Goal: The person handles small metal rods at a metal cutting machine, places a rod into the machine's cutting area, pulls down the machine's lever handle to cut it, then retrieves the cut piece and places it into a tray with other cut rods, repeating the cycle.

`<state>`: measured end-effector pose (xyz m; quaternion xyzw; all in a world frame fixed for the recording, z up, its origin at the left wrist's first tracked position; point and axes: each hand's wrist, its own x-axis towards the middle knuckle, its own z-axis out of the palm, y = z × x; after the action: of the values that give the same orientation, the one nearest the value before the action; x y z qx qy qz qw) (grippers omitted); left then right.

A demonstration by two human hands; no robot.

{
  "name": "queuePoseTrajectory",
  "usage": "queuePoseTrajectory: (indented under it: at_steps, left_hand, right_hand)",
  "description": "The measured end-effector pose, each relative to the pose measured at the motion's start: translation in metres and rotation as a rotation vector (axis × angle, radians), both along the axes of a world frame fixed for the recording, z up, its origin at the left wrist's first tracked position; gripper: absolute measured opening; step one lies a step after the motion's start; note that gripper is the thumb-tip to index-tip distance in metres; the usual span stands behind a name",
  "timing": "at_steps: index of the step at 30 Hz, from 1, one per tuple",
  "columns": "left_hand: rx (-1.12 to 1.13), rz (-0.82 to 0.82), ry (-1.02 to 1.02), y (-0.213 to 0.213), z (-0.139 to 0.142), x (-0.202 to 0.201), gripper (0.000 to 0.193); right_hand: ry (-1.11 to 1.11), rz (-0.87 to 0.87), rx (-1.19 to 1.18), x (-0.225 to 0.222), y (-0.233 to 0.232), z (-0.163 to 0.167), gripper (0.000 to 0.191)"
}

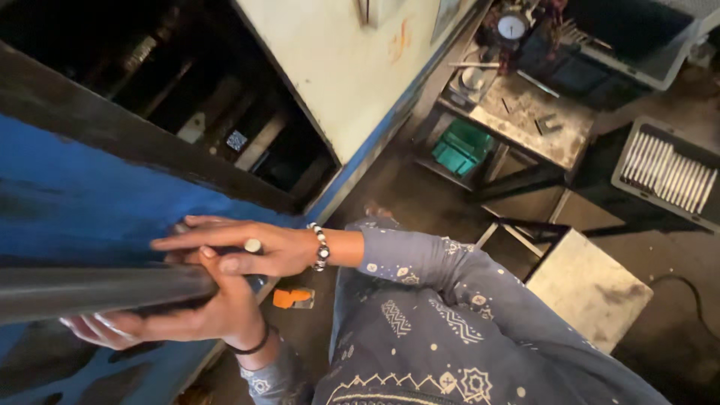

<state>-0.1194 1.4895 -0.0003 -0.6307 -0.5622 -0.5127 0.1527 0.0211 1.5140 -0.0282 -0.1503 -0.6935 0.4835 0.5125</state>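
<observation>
Thing in hand: a dark metal bar (97, 289), round in section, running from the 9 o'clock edge of the view toward centre, its near end buried between the two hands. It lies against the blue face of a machine body (82, 195).

Handling, judged: rigid steel, likely heavy for its thickness. The dull sheen suggests oil, so it may be slippery. Not fragile. Best grip is a full wrap around the shaft near the end, as here.

Left hand (187, 315): under the bar at 7 o'clock, palm up, fingers curled around it from below, cradling the weight. Black band on the wrist.

Right hand (247, 247): on top, fingers nearly straight and pointing toward 9 o'clock, pressed flat over the bar end and the left hand rather than closed around it. Ring and beaded bracelet (322, 246) are visible. The forearm comes in from 3 o'clock in a patterned grey sleeve (420, 262).
</observation>
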Motion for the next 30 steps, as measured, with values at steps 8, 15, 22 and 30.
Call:
queuePoseTrajectory:
  at_steps: [8, 15, 22, 30]
  left_hand:
    - [-0.004, -0.119, -0.141, -0.011, 0.000, -0.034, 0.066]
    - [0.017, -0.222, -0.483, -0.025, -0.015, -0.054, 0.071]
    - [-0.006, 0.042, -0.419, -0.020, -0.029, -0.088, 0.056]
    - [0.024, 0.073, -0.451, -0.014, -0.020, -0.076, 0.038]
  right_hand:
    - [-0.074, -0.008, 0.080, -0.053, 0.004, -0.016, 0.050]
    - [-0.290, 0.153, 0.181, -0.076, 0.022, 0.009, 0.047]
    - [-0.205, 0.286, 0.221, -0.110, 0.043, 0.017, 0.039]
    - [-0.225, 0.275, 0.217, -0.116, 0.053, 0.010, 0.047]
